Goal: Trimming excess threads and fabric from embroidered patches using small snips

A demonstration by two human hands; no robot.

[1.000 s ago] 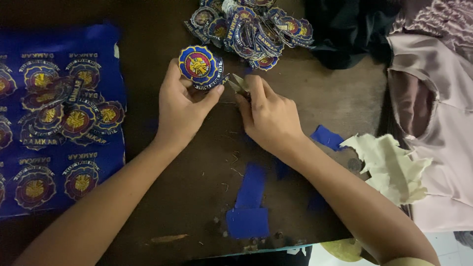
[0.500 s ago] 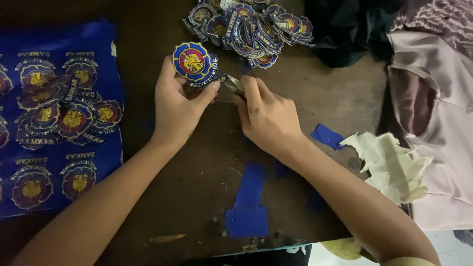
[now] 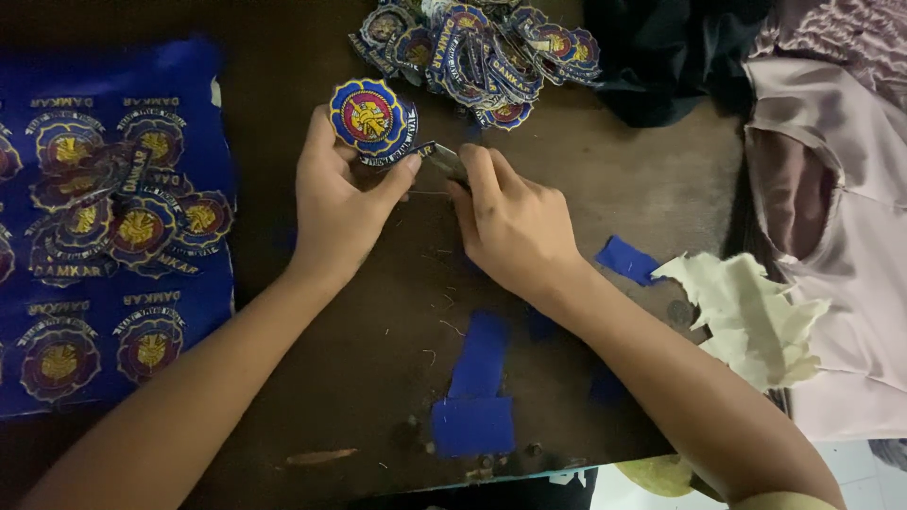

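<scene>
Here, seen from above:
Patch: a round embroidered patch [image 3: 370, 117] with a blue scalloped border, red centre and yellow emblem, standing above the dark brown wooden table [image 3: 378, 359], near its far edge.
Left hand: the left hand [image 3: 340, 203] grips the patch; the thumb presses its lower right edge, while the other fingers curl behind its left side, mostly hidden by the patch itself.
Right hand: the right hand [image 3: 510, 227] is closed around a small grey metal tool [image 3: 444, 161], pinched between thumb and forefinger.
Tool and patch: the tool's tip meets the lower right edge of the patch, just beside the left thumb.
Hard to tell: the tool's kind is unclear; only a short grey part shows beyond the fingers, and its tip is blurred.
Pile: a heap of matching blue patches [image 3: 472, 47] lies just beyond the hands, cut off by the top edge.
Sheet: a blue cloth sheet of uncut embroidered patches [image 3: 113, 227] covers the left of the table, cut off at the left edge.
Scraps: blue fabric offcuts [image 3: 477, 387] lie between the forearms; another blue scrap [image 3: 628, 260] sits right of the right wrist.
Right side: a crumpled cream backing sheet [image 3: 746, 312] lies beside a pale pink satin garment [image 3: 841, 217]; a dark cloth [image 3: 661, 57] lies above them, its shape hard to make out.
</scene>
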